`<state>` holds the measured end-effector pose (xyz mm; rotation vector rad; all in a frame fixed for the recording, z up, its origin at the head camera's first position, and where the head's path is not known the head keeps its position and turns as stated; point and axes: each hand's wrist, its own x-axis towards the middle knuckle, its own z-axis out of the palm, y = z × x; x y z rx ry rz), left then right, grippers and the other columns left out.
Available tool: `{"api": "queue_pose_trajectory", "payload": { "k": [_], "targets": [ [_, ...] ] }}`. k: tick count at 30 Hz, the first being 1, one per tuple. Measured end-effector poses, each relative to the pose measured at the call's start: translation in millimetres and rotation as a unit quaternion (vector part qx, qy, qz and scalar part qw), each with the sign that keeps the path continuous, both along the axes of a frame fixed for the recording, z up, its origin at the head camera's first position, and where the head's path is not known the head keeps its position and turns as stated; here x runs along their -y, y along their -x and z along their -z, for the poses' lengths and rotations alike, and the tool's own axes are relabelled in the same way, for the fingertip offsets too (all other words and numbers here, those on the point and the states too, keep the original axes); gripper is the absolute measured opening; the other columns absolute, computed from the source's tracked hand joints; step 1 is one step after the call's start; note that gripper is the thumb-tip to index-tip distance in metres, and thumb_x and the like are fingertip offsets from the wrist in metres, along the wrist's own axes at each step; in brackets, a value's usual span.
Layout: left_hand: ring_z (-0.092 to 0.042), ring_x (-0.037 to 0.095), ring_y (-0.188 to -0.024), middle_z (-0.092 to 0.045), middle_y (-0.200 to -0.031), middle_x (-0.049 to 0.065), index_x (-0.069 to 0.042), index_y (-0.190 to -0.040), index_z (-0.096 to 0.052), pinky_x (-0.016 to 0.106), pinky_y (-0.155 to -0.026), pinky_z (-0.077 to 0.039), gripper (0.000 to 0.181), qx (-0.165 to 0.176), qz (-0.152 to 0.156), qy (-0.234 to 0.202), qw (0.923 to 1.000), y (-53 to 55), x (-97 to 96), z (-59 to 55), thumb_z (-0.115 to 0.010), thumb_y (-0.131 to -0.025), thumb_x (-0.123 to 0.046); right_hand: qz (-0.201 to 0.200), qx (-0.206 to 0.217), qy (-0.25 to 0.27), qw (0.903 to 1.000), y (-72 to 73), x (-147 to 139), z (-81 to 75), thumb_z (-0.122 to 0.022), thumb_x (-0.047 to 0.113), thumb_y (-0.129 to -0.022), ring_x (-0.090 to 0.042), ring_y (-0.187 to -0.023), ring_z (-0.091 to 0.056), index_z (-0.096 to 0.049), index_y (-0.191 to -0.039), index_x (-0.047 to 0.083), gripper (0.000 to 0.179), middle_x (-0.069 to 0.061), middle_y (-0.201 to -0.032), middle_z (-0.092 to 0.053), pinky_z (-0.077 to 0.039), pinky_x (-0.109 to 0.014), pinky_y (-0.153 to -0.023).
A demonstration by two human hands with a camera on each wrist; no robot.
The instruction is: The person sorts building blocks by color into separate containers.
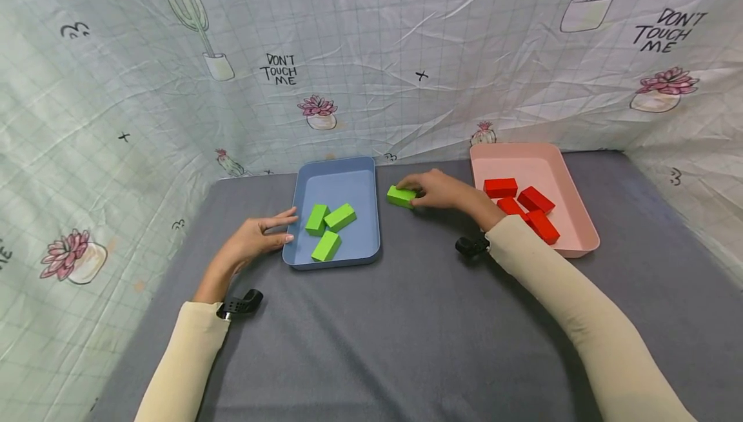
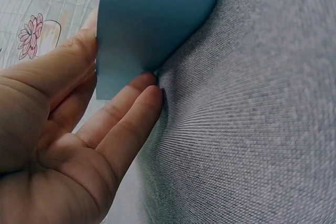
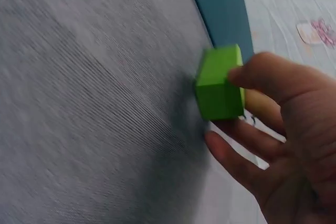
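A green block [image 1: 400, 197] is pinched between the thumb and fingers of my right hand [image 1: 438, 190], just right of the blue tray [image 1: 362, 180]. The right wrist view shows this same block [image 3: 219, 90] close to the grey cloth, with the thumb on one side of it. My left hand [image 1: 252, 238] holds the tray's left wall; in the left wrist view the thumb goes over the rim while two fingertips [image 2: 149, 95] touch low on the outer wall [image 2: 152, 19]. Three green blocks [image 1: 340, 217] lie inside the blue tray.
At the right stands a pink tray [image 1: 531, 157] with several red blocks [image 1: 536, 199] in it, partly behind my right forearm. Grey cloth [image 1: 406, 338] covers the table. A patterned curtain [image 1: 371, 41] hangs along the back and sides.
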<state>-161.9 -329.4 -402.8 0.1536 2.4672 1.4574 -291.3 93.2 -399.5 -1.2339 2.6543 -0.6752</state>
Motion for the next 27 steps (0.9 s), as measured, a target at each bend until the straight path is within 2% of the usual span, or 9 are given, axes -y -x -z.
{"api": "queue_pose_trajectory", "payload": {
  "k": [3,6,10,15,19,27],
  "targets": [
    [-0.024,0.026,-0.151,-0.036,-0.162,0.001,-0.004,-0.145,-0.056,0.018,-0.084,-0.054,0.057,-0.003,0.0,-0.01,0.9999,-0.6,-0.3,0.6,-0.076,-0.093,-0.016,-0.039,0.015,-0.015,0.999,5.4,-4.5,-2.0,-0.069,0.015,-0.095,-0.029,-0.123,-0.061,-0.057,-0.143,0.005,0.05,-0.014,-0.141,-0.061,-0.047,-0.048,-0.102],
    [-0.026,0.025,-0.151,-0.038,-0.161,0.003,-0.002,-0.144,-0.057,0.019,-0.084,-0.054,0.056,-0.006,-0.001,-0.025,0.9997,-0.5,-1.1,1.3,-0.077,-0.092,-0.014,-0.06,0.016,-0.027,0.9977,10.8,-7.0,-2.8,-0.069,0.017,-0.096,-0.031,-0.127,-0.059,-0.054,-0.145,0.001,0.054,-0.016,-0.143,-0.059,-0.046,-0.049,-0.105],
    [-0.026,0.027,-0.15,-0.037,-0.161,0.004,-0.001,-0.144,-0.057,0.018,-0.083,-0.054,0.056,-0.011,0.001,-0.024,0.9996,-0.1,-1.5,1.6,-0.076,-0.092,-0.013,-0.075,0.01,-0.038,0.9964,16.8,-8.2,-2.4,-0.072,0.021,-0.094,-0.029,-0.12,-0.062,-0.056,-0.143,-0.002,0.056,-0.017,-0.139,-0.062,-0.048,-0.047,-0.102],
    [-0.025,0.03,-0.15,-0.037,-0.162,0.006,0.001,-0.143,-0.056,0.018,-0.083,-0.054,0.056,-0.016,0.002,-0.021,0.9996,-0.1,-0.9,1.6,-0.076,-0.093,-0.013,-0.077,0.011,-0.033,0.9964,22.0,-8.4,0.0,-0.076,0.026,-0.093,-0.023,-0.103,-0.061,-0.062,-0.139,0.002,0.054,-0.014,-0.133,-0.067,-0.05,-0.044,-0.094],
    [-0.026,0.029,-0.15,-0.036,-0.162,0.005,0.001,-0.143,-0.056,0.018,-0.084,-0.054,0.055,-0.014,0.0,-0.026,0.9996,0.2,-1.0,1.8,-0.075,-0.093,-0.012,-0.076,0.014,-0.022,0.9968,24.2,-8.0,1.9,-0.076,0.019,-0.092,-0.023,-0.099,-0.059,-0.066,-0.136,0.007,0.047,-0.011,-0.13,-0.068,-0.05,-0.041,-0.09],
    [-0.026,0.026,-0.151,-0.037,-0.162,0.002,-0.002,-0.144,-0.057,0.018,-0.085,-0.053,0.056,-0.008,-0.003,-0.022,0.9997,1.8,-0.7,1.9,-0.076,-0.093,-0.014,-0.073,0.03,-0.014,0.9968,25.7,-5.0,5.0,-0.07,0.01,-0.092,-0.023,-0.107,-0.059,-0.067,-0.136,0.014,0.045,-0.008,-0.134,-0.066,-0.047,-0.044,-0.096]
  ]
}}
